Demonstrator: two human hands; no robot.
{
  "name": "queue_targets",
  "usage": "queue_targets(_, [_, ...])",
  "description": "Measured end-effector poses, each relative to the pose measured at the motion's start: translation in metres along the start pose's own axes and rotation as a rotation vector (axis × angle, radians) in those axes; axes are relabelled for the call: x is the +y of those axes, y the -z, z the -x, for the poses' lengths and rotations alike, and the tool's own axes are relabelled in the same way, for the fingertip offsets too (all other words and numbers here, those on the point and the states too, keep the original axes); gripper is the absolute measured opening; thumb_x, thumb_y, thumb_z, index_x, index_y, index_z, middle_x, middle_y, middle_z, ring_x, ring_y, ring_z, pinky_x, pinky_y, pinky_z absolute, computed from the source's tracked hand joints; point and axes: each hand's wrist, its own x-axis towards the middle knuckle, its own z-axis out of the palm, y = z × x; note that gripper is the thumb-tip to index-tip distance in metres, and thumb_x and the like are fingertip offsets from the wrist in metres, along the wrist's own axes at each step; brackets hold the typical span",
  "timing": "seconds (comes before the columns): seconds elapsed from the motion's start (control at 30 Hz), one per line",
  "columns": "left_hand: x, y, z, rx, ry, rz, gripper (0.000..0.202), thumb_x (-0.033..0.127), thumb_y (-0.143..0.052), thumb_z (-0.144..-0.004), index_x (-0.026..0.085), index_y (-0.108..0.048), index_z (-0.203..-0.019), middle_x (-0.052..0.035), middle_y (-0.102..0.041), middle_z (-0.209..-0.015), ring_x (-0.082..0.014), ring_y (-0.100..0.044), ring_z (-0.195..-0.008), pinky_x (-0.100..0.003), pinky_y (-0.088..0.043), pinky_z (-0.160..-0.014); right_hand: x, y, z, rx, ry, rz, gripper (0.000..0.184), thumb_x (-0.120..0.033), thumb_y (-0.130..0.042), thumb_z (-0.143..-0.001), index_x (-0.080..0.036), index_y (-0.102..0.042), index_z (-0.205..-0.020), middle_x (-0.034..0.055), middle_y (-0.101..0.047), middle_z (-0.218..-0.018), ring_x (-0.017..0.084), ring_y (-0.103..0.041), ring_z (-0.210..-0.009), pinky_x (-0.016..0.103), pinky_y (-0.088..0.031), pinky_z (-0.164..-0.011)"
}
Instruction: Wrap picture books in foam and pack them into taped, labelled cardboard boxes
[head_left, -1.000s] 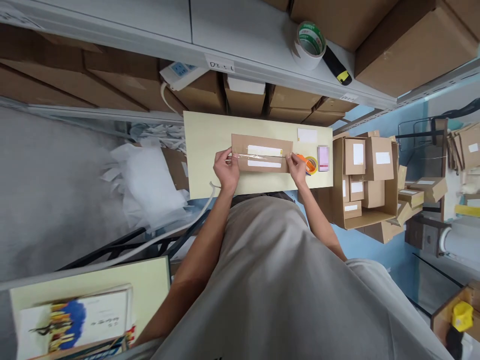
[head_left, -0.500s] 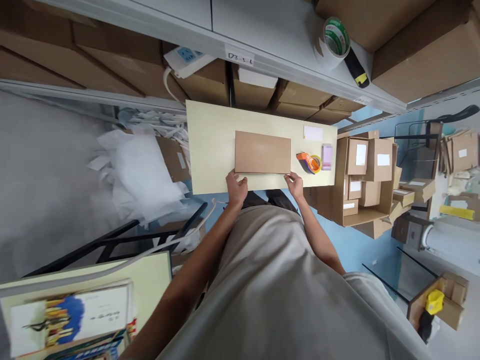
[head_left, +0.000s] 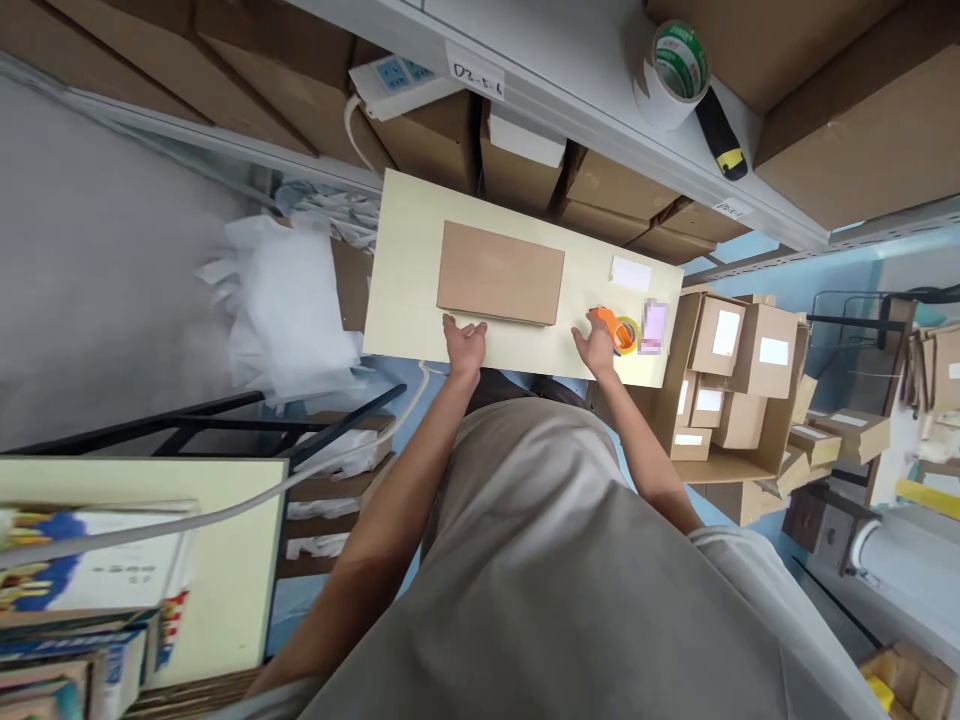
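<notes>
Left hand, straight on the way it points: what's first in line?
The box, at its near edge. One view leaves depth unclear, so the left hand may already touch it.

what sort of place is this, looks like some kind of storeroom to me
Probably a storeroom or small warehouse with a packing spot: a shelf bears a handwritten code label, a large open carton holds labelled boxes, and an orange tape dispenser lies on the table.

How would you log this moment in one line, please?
cardboard box: on pale table | left hand: open, by its near edge | right hand: beside orange tape dispenser, contact unclear
</notes>
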Motion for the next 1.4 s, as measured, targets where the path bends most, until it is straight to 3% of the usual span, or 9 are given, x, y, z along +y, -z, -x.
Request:
queue_targets(0.1, [-0.006,-0.029,0.030,0.029,0.192,0.086,0.095,0.029,-0.083,-0.091,0.022,-0.042,-0.176,-0.0280,-0.037,-0.186,-0.0379,-0.065,-0.153,-0.052,-0.054,-0.127,0.042,0.008,0.003,0.002,-0.116,0.120,0.056,-0.031,-0.063,-0.110,-0.002,-0.054,-0.158,0.0344,-0.063,-0.160,0.041,-0.062,-0.150,0.052,-0.051,-0.124])
queue_targets(0.23, [-0.024,-0.062,0.070,-0.043,0.203,0.066,0.080,0.029,-0.089,-0.087,0.022,-0.060,-0.162,-0.0253,-0.052,-0.175,-0.0414,-0.063,-0.154,-0.055,-0.054,-0.127,0.081,-0.004,0.000,-0.078,-0.176,0.142,0.053,-0.026,-0.056,-0.109,0.003,-0.054,-0.154,0.0375,-0.067,-0.150,0.044,-0.066,-0.141,0.056,-0.052,-0.120])
queue_targets(0.43, [-0.047,-0.102,0.117,-0.123,0.108,-0.008,0.053,0.028,-0.084,-0.090,0.022,-0.073,-0.142,-0.0202,-0.071,-0.154,-0.0400,-0.069,-0.146,-0.060,-0.056,-0.125,0.095,-0.031,-0.016,-0.043,-0.108,0.111,0.046,-0.018,-0.048,-0.110,-0.002,-0.059,-0.152,0.0322,-0.072,-0.145,0.041,-0.067,-0.141,0.054,-0.046,-0.127])
queue_targets(0.6, [-0.045,-0.123,0.146,-0.275,-0.002,0.031,0.038,0.032,-0.078,-0.097,0.022,-0.077,-0.134,-0.0186,-0.078,-0.145,-0.0376,-0.072,-0.144,-0.057,-0.059,-0.122,0.105,-0.019,-0.013,-0.027,-0.047,-0.080,0.047,-0.028,-0.052,-0.112,-0.006,-0.057,-0.153,0.0288,-0.072,-0.146,0.039,-0.070,-0.132,0.051,-0.055,-0.117])
queue_targets(0.73, [-0.033,-0.130,0.162,-0.302,-0.068,0.054,0.035,0.040,-0.077,-0.101,0.023,-0.078,-0.132,-0.0157,-0.082,-0.136,-0.0338,-0.076,-0.136,-0.051,-0.063,-0.117,0.108,-0.002,0.006,-0.135,0.023,-0.522,0.052,-0.058,-0.056,-0.113,-0.013,-0.070,-0.134,0.0188,-0.081,-0.124,0.033,-0.076,-0.115,0.047,-0.063,-0.104])
queue_targets(0.9, [-0.016,-0.133,0.174,-0.194,-0.217,0.066,0.036,0.044,-0.086,-0.096,0.021,-0.079,-0.123,-0.0116,-0.083,-0.120,-0.0261,-0.081,-0.109,-0.043,-0.068,-0.103,0.092,0.004,0.036,-0.360,0.142,-1.012,0.069,-0.081,-0.071,-0.097,-0.018,-0.077,-0.124,0.0129,-0.085,-0.124,0.029,-0.077,-0.123,0.043,-0.061,-0.114])
queue_targets(1.1, [-0.007,-0.118,0.184,-0.099,-0.283,0.118,0.038,0.053,-0.085,-0.097,0.021,-0.078,-0.117,-0.0084,-0.082,-0.112,-0.0208,-0.079,-0.096,-0.037,-0.068,-0.091,0.066,0.014,0.053,-0.519,0.112,-1.207,0.068,-0.081,-0.091,-0.081,-0.024,-0.079,-0.117,0.0071,-0.087,-0.120,0.030,-0.077,-0.126,0.043,-0.059,-0.117])
queue_targets(1.3, [0.001,-0.096,0.195,-0.181,-0.346,-0.012,0.036,0.056,-0.080,-0.101,0.022,-0.079,-0.114,-0.0076,-0.082,-0.110,-0.0216,-0.077,-0.093,-0.039,-0.067,-0.092,0.060,0.015,0.058,-0.658,0.080,-1.189,0.072,-0.086,-0.090,-0.078,-0.022,-0.080,-0.109,0.0078,-0.087,-0.115,0.032,-0.077,-0.126,0.044,-0.062,-0.114])
queue_targets(1.4, [-0.004,-0.089,0.199,-0.194,-0.338,-0.050,0.031,0.052,-0.079,-0.101,0.023,-0.079,-0.110,-0.0070,-0.081,-0.108,-0.0212,-0.076,-0.090,-0.038,-0.067,-0.090,0.066,0.005,0.059,-0.644,0.119,-1.129,0.074,-0.088,-0.089,-0.077,-0.022,-0.078,-0.107,0.0073,-0.086,-0.112,0.030,-0.077,-0.118,0.044,-0.062,-0.111])
